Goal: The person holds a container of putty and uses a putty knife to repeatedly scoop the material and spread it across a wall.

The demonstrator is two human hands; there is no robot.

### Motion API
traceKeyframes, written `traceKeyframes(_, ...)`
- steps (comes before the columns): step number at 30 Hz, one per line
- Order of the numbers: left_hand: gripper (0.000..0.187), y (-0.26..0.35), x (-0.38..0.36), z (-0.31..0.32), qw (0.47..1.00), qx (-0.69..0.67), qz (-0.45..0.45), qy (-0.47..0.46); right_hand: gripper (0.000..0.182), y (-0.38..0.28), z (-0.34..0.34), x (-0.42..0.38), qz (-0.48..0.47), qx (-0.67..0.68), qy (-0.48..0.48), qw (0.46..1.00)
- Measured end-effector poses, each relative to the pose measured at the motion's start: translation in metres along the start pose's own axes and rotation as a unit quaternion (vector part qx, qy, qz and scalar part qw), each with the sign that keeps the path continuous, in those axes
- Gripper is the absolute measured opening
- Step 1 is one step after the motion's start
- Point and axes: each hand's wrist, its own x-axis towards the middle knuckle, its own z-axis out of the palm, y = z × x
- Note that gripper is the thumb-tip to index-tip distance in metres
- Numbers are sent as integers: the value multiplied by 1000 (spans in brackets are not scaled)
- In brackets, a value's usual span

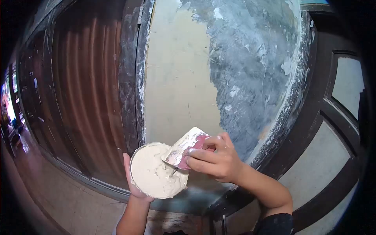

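My left hand (136, 186) holds a round container (147, 192) of cream-coloured paste (150, 170) from below and the side. Pinched in my right hand (215, 158) is a reddish, paste-smeared flat scraper (188, 148), tilted over the right part of the container. Its lower edge meets or hangs just above the paste, which is stirred up there. Behind both hands stands a wall, smooth cream (180, 78) on the left and rough grey-blue (254, 78) on the right, with a ragged border between them.
Left of the wall is a dark wooden frame (129, 70) with a brown curtain (86, 78) behind it. A dark panelled door (317, 98) with pale panels stands at the right. Tiled floor (70, 188) shows at the lower left.
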Motion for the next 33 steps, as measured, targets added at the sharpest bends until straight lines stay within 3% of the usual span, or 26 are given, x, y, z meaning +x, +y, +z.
traceKeyframes(5, 114, -2, 3, -4, 1000, 14, -19, 19, 40, 10, -4, 2, 56, 20, -3, 998)
traceKeyframes(6, 117, -2, 4, -5, 999, -29, -42, -13, 40, 15, -3, 2, 55, 19, -3, 998)
traceKeyframes(8, 119, -4, 3, -8, 995, -76, -52, 31, 43, 27, -2, 2, 97, 50, 12, 994)
traceKeyframes(11, 123, -3, 3, -16, 997, -33, -63, 9, 35, 56, -11, 12, 162, 71, 12, 984)
traceKeyframes(12, 123, -1, 4, -16, 993, -37, -91, -64, 30, 67, -13, 16, 215, 76, 19, 973)
traceKeyframes(14, 124, 1, 4, -16, 992, -74, -88, -59, 19, 100, -21, 31, 258, 61, 90, 960)
traceKeyframes(17, 113, 9, 2, -12, 997, 15, -45, -55, 30, 157, -39, 48, 258, -30, 127, 957)
traceKeyframes(19, 112, 14, 1, -23, 999, 34, 5, 13, 44, 188, -43, 51, 247, -105, 119, 956)
traceKeyframes(21, 111, 16, 4, -26, 997, 63, 39, 37, 46, 203, -40, 50, 230, -125, 103, 960)
traceKeyframes(24, 109, 20, 6, -14, 996, 74, 18, -34, 47, 222, -20, 44, 203, -152, 93, 963)
traceKeyframes(26, 108, 18, 9, -14, 998, 53, 28, -20, 46, 237, -10, 43, 131, -201, 105, 965)
traceKeyframes(30, 106, 11, 20, -24, 994, 31, 75, 73, 46, 242, -22, 59, 190, -183, 110, 958)
traceKeyframes(32, 106, 6, 25, -20, 996, 45, 64, 42, 46, 241, -19, 51, 171, -187, 102, 962)
traceKeyframes(33, 106, 5, 27, -18, 996, 44, 65, 41, 45, 239, -13, 46, 117, -182, 97, 972)
